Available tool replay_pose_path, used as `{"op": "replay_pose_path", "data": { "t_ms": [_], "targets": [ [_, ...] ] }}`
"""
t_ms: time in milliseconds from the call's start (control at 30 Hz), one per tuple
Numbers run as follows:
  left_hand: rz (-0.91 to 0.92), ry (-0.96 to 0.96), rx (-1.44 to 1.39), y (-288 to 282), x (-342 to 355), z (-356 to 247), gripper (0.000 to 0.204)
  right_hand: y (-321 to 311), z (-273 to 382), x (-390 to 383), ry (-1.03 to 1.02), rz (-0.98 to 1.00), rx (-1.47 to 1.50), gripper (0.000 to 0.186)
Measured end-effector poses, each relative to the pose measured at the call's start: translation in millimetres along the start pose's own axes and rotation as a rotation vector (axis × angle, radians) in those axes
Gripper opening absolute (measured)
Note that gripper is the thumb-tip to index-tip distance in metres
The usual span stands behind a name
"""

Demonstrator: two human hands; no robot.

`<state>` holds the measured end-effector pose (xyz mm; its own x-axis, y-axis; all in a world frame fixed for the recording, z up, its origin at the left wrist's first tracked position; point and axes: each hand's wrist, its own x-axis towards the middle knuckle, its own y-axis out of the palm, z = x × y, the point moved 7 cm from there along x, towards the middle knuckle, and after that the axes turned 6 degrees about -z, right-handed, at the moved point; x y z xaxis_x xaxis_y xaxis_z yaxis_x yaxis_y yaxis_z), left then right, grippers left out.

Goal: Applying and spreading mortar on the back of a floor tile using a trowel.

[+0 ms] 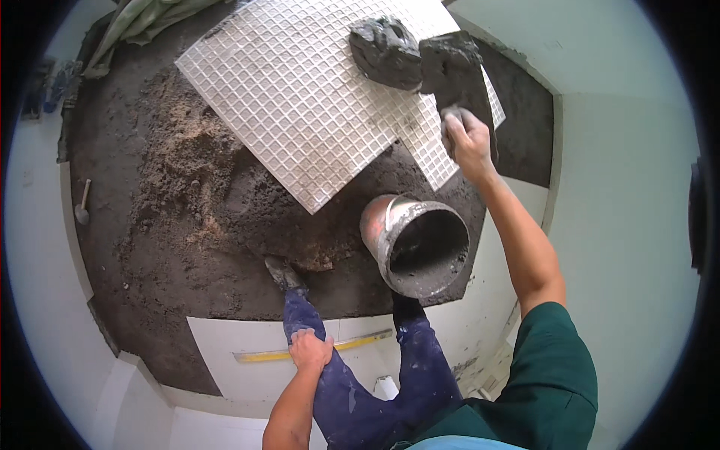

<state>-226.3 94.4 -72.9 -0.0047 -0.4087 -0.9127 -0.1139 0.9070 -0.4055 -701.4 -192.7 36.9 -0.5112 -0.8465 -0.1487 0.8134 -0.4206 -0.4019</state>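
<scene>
Grey mortar (386, 52) everywhere in head view, wet lump sitting on ribbed back of tile (300, 97) lying face-down over sand bed (187, 187). My right hand (466, 139) clenched round trowel (454, 71) handle, blade touching lump. Left hand (310, 349) loose on knee, grasping nothing. Bucket (416, 244) tipped near feet. Mortar looks heavy, sticky, slumpy; tile stiff, brittle, lift by edges I reckon.

Mortar floor bed (187, 247) w/ ribbed tile (300, 97), bucket (416, 244), level (300, 351), hammer (81, 206).
</scene>
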Motion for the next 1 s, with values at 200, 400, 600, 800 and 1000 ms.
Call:
{"op": "replay_pose_path", "data": {
  "t_ms": [200,400,600,800,1000],
  "targets": [
    [-0.103,-0.021,-0.03,-11,0,0,0.053,-60,-18,-163,0.207,0.06,-0.063,0.016],
    [-0.125,0.105,0.121,-14,1,-15,0.052,-120,-161,-317,0.276,0.308,-0.727,0.024],
    [-0.14,0.082,0.216,-23,-9,-26,0.052,-125,-287,-436,0.268,0.288,-0.867,0.03],
    [-0.148,0.137,0.396,-2,-15,-64,0.051,-157,-367,-507,0.286,0.22,-0.704,0.042],
    [-0.12,0.158,0.567,13,-17,-84,0.051,-236,-357,-556,0.47,0.065,-0.062,0.044]
  ]
}}
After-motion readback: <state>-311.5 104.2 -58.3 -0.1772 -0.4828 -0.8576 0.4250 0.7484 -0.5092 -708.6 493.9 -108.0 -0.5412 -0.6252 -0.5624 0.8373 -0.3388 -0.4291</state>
